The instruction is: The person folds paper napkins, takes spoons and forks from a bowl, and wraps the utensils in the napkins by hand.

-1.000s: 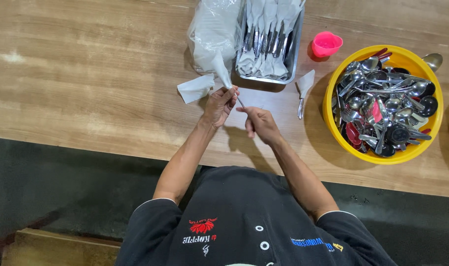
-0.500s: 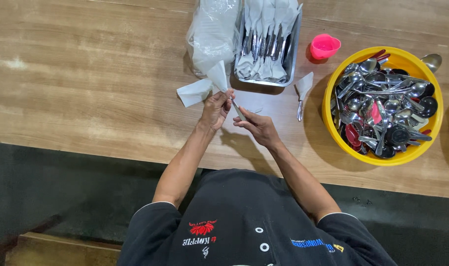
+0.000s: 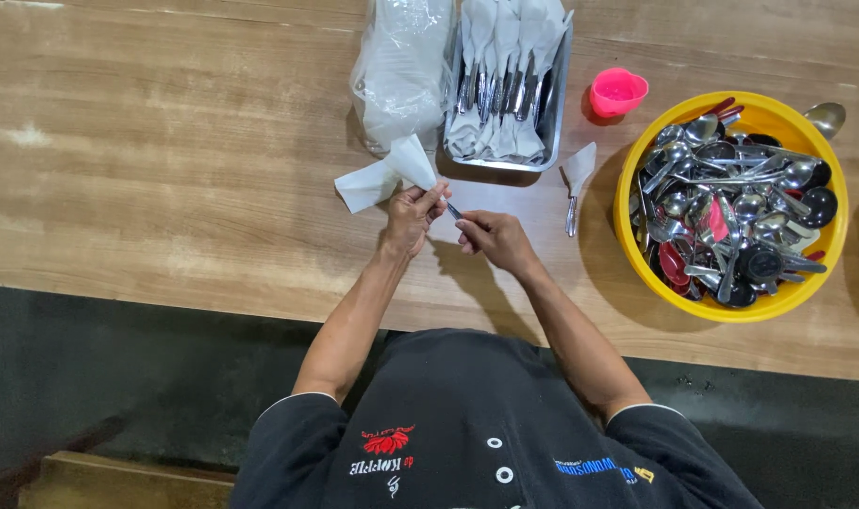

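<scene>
You're pinching the white napkin [image 3: 401, 162] in your left hand [image 3: 412, 215] while your right hand [image 3: 494, 238] is gripping the utensil handle [image 3: 454, 211].

Matt wood table [image 3: 165, 170]; glossy metal cutlery [image 3: 731, 207]; napkin [image 3: 406, 162] prob. paper.

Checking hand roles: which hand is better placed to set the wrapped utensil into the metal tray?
Probably the left hand: it grips the napkin-wrapped end, nearest the metal tray. The right hand only pinches the handle.
</scene>
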